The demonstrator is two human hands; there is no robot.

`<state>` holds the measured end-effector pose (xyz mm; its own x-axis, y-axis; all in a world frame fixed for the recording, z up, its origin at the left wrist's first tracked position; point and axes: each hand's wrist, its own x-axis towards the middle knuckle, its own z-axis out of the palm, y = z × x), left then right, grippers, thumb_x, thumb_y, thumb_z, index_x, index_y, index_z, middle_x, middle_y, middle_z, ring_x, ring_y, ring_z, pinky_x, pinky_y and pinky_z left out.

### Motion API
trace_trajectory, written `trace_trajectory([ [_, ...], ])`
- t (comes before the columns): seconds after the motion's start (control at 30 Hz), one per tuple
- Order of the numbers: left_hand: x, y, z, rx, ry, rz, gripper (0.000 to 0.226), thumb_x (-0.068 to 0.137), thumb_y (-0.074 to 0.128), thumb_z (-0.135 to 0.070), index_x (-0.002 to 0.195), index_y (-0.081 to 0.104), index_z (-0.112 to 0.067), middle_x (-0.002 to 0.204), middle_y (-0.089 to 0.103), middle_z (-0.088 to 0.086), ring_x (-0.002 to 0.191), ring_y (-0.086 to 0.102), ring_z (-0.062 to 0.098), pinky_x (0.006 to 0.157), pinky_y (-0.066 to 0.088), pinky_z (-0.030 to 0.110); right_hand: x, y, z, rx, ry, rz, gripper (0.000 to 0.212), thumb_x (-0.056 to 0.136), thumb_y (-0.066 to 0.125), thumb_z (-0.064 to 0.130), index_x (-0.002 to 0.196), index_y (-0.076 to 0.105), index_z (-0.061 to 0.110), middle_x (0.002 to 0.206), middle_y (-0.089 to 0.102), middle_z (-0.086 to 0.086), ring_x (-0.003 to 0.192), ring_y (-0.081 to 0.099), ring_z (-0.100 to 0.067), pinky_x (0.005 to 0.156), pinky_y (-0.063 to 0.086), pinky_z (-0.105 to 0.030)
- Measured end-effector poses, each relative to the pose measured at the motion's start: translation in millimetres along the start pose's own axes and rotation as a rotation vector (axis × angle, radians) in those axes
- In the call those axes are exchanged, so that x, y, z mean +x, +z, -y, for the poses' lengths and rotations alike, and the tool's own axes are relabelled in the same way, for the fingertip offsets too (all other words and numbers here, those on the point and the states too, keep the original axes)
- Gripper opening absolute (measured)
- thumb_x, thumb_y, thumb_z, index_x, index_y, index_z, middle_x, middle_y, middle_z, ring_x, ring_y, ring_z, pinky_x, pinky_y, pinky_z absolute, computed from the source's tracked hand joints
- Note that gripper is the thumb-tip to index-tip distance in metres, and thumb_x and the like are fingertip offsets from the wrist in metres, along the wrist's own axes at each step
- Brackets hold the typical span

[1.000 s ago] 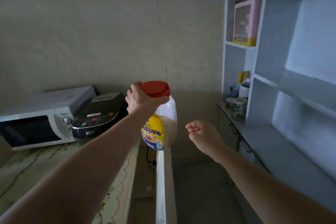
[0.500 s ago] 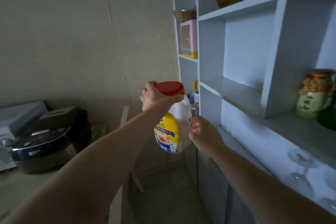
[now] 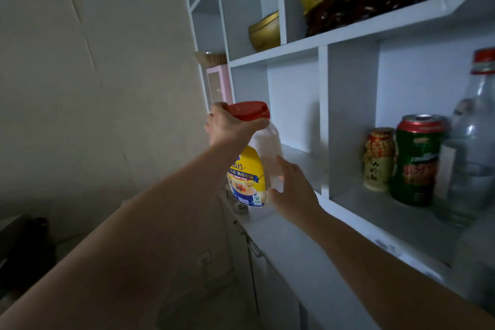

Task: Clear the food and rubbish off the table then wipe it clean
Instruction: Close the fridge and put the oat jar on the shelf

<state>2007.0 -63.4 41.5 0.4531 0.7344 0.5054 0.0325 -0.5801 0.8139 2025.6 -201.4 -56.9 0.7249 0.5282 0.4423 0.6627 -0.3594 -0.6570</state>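
A clear plastic jar [image 3: 263, 158] with a red lid [image 3: 247, 110] and a yellow food label hangs upright in front of the white shelf unit [image 3: 322, 104]. My left hand [image 3: 227, 126] grips it from above, around the lid. My right hand [image 3: 290, 190] is spread, with its fingers against the jar's lower right side. The jar is level with an empty shelf compartment [image 3: 300, 161] just behind it. The table is out of view.
The compartment to the right holds a small yellow-labelled jar [image 3: 377, 161], a green can [image 3: 416, 161] and a clear bottle [image 3: 476, 142]. A gold bowl [image 3: 263, 32] and dark ornaments sit on the shelf above. A white counter ledge [image 3: 308, 249] with cupboard doors runs below. A dark cooker [image 3: 21, 246] is at far left.
My view has swung right, away from the microwave and cooker toward the shelves. The jar has travelled right to the shelf compartment. My right hand has opened and come against the jar.
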Motion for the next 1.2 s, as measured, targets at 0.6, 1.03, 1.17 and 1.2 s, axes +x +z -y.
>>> trace_trajectory([
  [0.6, 99, 110, 11, -0.197, 0.087, 0.270, 0.109, 0.038, 0.084, -0.061, 0.130, 0.041, -0.020, 0.122, 0.052, 0.003, 0.116, 0.050, 0.027, 0.099, 0.048, 0.045, 94, 27, -38, -0.136, 0.168, -0.245, 0.077, 0.085, 0.056, 0.005, 0.148, 0.013, 0.016, 0.151, 0.022, -0.004, 0.136, 0.026, -0.025, 0.103, 0.039, -0.037],
  [1.03, 103, 140, 71, -0.343, 0.275, 0.295, 0.086, 0.061, 0.066, -0.070, 0.132, 0.045, -0.025, 0.128, 0.055, -0.003, 0.121, 0.050, 0.023, 0.100, 0.046, 0.047, 133, 51, -69, -0.163, 0.268, -0.304, 0.086, 0.085, 0.061, 0.010, 0.150, 0.007, 0.021, 0.156, 0.015, -0.005, 0.142, 0.023, -0.025, 0.107, 0.038, -0.043],
  [1.17, 99, 142, 101, -0.294, 0.284, 0.329, 0.090, 0.075, 0.068, -0.054, 0.148, 0.028, -0.019, 0.146, 0.040, 0.004, 0.135, 0.038, 0.026, 0.110, 0.036, 0.047, 140, 52, -73, -0.142, 0.304, -0.308, 0.093, 0.084, 0.066, 0.021, 0.151, 0.002, 0.024, 0.158, 0.015, -0.001, 0.143, 0.022, -0.020, 0.109, 0.034, -0.036],
  [1.2, 97, 143, 109, -0.279, 0.282, 0.337, 0.089, 0.077, 0.068, -0.051, 0.149, 0.027, -0.019, 0.147, 0.039, 0.005, 0.135, 0.038, 0.026, 0.110, 0.037, 0.048, 142, 50, -74, -0.122, 0.324, -0.302, 0.097, 0.081, 0.070, 0.023, 0.151, 0.003, 0.026, 0.156, 0.020, -0.001, 0.141, 0.027, -0.021, 0.107, 0.037, -0.037],
])
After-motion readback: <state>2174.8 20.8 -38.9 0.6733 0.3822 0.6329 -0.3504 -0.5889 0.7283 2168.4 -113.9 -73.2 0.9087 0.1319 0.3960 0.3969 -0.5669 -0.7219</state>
